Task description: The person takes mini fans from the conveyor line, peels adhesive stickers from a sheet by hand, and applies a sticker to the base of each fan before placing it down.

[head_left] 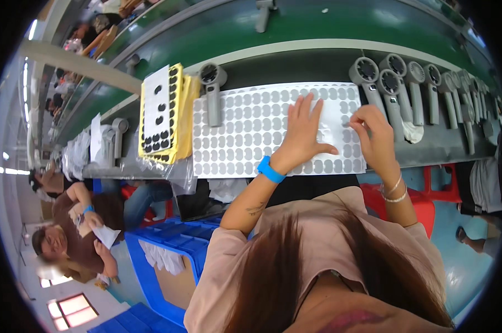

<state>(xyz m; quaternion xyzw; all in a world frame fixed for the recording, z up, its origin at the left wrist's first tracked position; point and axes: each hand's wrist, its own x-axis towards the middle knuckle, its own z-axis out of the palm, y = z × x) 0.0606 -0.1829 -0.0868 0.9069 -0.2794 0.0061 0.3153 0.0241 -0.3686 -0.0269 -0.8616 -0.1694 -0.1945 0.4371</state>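
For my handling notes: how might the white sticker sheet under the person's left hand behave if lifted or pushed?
The sticker sheet looks paper-thin, so it would probably sag if lifted by one edge. Broad with little visible thickness, it is likely light. Pushing it might drag the grey fan, whose handle seems to overlap it.

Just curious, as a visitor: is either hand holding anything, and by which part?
The left hand lies spread on the sheet, holding nothing. The right hand is curled as if pinching; whether it holds anything cannot be told.
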